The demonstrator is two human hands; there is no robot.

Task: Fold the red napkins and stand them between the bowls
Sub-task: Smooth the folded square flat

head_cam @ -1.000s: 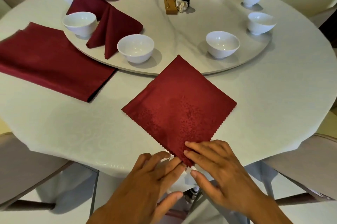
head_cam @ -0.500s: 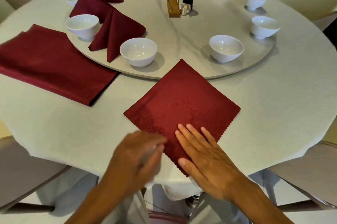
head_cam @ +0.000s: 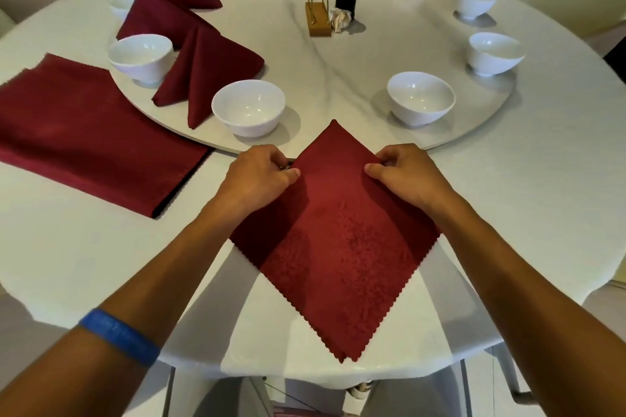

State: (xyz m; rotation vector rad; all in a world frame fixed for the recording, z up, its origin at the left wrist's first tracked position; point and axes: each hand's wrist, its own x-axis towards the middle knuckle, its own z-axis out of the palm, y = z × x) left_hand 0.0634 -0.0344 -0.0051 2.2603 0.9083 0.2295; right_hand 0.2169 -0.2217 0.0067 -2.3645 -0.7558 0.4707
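We pinch the diamond-laid red napkin at centre frame, left hand and right hand clamped on its upper edges; next, we judge, fold them inward

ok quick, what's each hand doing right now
Left hand: pinches the diamond-laid napkin at its left edge.
Right hand: pinches the same napkin's right edge.

Both hands pinching red napkin

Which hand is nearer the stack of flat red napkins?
Left. The left hand grips the diamond-laid red napkin's near-side edge; the right hand grips its far edge, farther from the stack.
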